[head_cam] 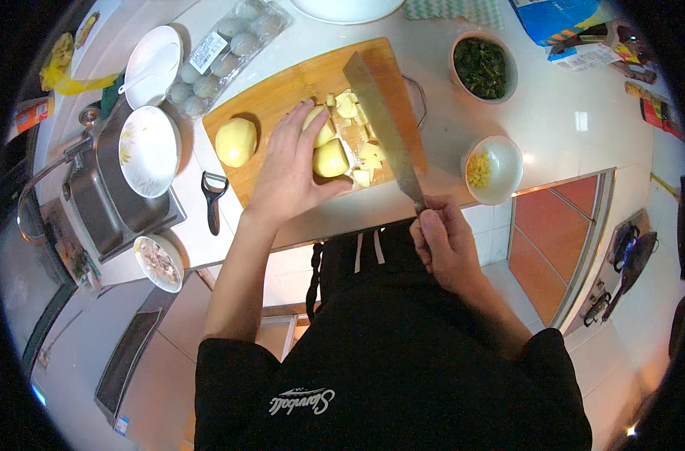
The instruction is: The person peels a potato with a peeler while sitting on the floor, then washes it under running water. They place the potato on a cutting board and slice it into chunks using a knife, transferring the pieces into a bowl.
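Note:
On the bamboo cutting board (297, 79), my left hand (289, 160) spans two large peeled potato pieces (330, 158), fingers on the far side and thumb on the near side. Small cut potato chunks (368, 158) lie to their right. My right hand (447, 242) grips the handle of a long, broad-bladed kitchen knife (385, 124). Its blade slants up and left over the board, just right of the chunks. A whole peeled potato (236, 142) rests at the board's left end. Beside that end, a black-handled peeler (213, 206) lies on the counter.
Bowls of dark chopped greens (479, 67) and yellow minced pieces (479, 169) stand right. Left are a plastic egg carton (229, 56), a white plate with a spoon (153, 67), a floral bowl (149, 151), a metal sink (117, 197) and a bowl of pale food (158, 263).

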### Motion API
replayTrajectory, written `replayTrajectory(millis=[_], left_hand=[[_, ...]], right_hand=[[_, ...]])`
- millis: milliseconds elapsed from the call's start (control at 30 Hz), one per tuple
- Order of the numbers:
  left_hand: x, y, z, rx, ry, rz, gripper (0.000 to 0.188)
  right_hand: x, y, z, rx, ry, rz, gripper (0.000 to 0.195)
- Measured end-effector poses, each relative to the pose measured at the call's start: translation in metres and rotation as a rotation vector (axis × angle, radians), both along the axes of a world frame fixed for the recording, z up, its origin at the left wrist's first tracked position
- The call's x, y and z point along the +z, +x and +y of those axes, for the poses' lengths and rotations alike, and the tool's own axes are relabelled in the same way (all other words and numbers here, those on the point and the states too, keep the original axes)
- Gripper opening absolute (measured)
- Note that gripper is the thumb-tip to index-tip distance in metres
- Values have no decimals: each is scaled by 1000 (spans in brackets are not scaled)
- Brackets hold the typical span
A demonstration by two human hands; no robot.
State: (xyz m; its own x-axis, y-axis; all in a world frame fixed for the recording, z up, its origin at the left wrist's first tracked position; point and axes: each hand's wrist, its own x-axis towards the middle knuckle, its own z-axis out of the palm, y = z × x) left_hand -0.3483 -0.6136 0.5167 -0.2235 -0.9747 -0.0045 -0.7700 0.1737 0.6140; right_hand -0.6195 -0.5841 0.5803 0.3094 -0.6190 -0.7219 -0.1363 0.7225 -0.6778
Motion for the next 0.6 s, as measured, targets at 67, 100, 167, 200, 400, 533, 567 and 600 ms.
replayTrajectory(millis=[67, 100, 167, 200, 400, 533, 567, 600], left_hand=[[-11, 3, 1, 12, -36, 0, 98], [-13, 4, 2, 18, -51, -2, 96], [-14, 6, 2, 17, -97, -42, 93], [-13, 8, 2, 13, -120, -64, 91], [-14, 21, 10, -71, -139, -43, 90], [-6, 23, 20, -67, -118, -121, 89], [-2, 19, 21, -55, -158, -143, 86], [2, 14, 22, -41, -197, -168, 83]], right_hand=[[-5, 20, 10, 26, -83, 70, 34], [-7, 29, 14, 38, -121, 103, 34], [-7, 41, 16, 71, -133, 152, 34], [-8, 46, 19, 56, -150, 166, 34], [-13, 50, 54, -96, -333, 161, 28], [-9, 44, 63, -197, -277, 138, 29], [-9, 43, 64, -223, -257, 139, 29], [-8, 42, 64, -245, -235, 136, 28]])
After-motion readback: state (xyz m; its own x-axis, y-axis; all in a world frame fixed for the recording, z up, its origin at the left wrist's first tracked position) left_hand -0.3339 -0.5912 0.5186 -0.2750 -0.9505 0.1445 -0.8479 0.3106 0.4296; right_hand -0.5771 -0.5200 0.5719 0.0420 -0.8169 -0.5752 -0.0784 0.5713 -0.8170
